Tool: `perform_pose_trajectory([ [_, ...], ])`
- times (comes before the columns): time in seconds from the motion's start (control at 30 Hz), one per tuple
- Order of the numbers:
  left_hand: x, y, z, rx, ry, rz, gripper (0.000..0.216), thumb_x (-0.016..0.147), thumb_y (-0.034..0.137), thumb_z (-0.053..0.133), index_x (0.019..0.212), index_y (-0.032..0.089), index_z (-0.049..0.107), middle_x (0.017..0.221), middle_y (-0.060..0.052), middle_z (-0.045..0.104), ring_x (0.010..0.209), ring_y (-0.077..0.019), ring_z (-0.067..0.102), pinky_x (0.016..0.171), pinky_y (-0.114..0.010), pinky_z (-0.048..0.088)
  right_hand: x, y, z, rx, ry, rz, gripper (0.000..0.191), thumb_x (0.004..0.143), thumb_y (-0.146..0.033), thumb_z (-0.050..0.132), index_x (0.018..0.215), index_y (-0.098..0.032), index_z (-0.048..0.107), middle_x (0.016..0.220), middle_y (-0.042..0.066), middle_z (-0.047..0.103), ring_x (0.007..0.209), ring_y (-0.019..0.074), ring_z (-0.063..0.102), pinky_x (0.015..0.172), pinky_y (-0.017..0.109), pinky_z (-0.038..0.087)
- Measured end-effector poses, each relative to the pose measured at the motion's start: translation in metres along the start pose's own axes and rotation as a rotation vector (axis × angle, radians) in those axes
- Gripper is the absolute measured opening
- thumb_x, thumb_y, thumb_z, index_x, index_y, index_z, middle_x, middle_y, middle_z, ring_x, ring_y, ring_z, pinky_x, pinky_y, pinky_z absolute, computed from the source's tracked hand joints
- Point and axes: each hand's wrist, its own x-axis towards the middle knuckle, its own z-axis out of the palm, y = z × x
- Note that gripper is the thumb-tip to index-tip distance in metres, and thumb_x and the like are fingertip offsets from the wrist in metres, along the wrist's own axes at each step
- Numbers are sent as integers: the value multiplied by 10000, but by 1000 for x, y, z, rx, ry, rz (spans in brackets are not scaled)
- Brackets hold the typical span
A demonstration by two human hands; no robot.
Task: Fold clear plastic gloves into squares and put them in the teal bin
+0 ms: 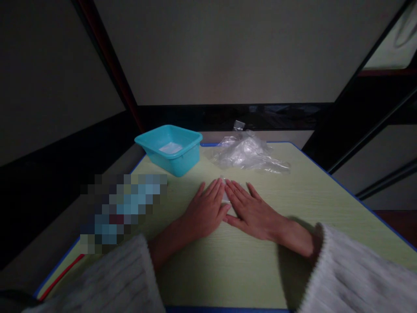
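Observation:
Both palms face down in the middle of the table, fingertips angled toward each other. My left hand [206, 208] lies flat with its fingers stretched out. Beside it my right hand [252, 208] is also flat, its thumb close to the left thumb. Between and under the fingers shows a small piece of clear or whitish plastic [225, 198], mostly covered by the hands; its exact kind cannot be made out. Just beyond the hands lies a crumpled heap of clear plastic bags [249, 152].
A turquoise plastic basin [185, 163] stands at the back left with a whitish flat piece [171, 148] inside. A blurred-out object [127, 213] lies at the left, near a red cord [61, 278]. The pale table [221, 274] has a blue edge, with walls behind and left.

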Motion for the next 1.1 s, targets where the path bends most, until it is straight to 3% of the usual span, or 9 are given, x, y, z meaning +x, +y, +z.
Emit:
perform_pose_trajectory([
  [0.33, 0, 2, -4, -33, -21, -26, 523, 917, 318, 296, 1338, 9, 312, 1445, -176, 245, 1347, -245, 197, 1070, -469, 189, -11, 14, 5, -25, 74, -8, 837, 863, -638, 125, 1350, 18, 305, 1403, 245, 251, 1308, 316, 251, 1023, 560, 246],
  [0.57, 0, 2, -3, -50, -1, -21, 510, 919, 314, 290, 1334, 20, 318, 1446, -177, 242, 1347, -250, 193, 1069, -478, 189, -16, 21, 0, -50, 52, -11, 842, 864, -635, 143, 1334, 39, 325, 1387, 263, 274, 1302, 319, 261, 1021, 552, 260],
  [0.83, 0, -1, -4, -219, -5, -70, 661, 845, 285, 417, 1383, 2, 156, 1464, -199, 160, 1360, -239, 138, 1082, -459, 166, -14, 19, -9, -77, 130, 1, 770, 827, -611, 390, 1320, -21, 375, 1374, 239, 350, 1275, 343, 319, 1011, 573, 265],
  [0.93, 1, -4, -4, -321, 24, -78, 725, 809, 283, 476, 1388, 11, 134, 1456, -200, 202, 1352, -234, 178, 1090, -440, 167, -13, 19, -18, -72, 180, -42, 603, 826, -457, 522, 1279, -69, 434, 1319, 207, 453, 1230, 311, 406, 1015, 556, 276],
  [1.1, 1, -7, -2, -333, 23, -34, 651, 803, 283, 506, 1356, 36, 268, 1422, -180, 311, 1325, -230, 261, 1091, -417, 185, -11, 18, -25, -6, 178, -75, 178, 827, -205, 567, 986, -141, 615, 1068, 107, 645, 995, 223, 601, 1016, 495, 310],
])
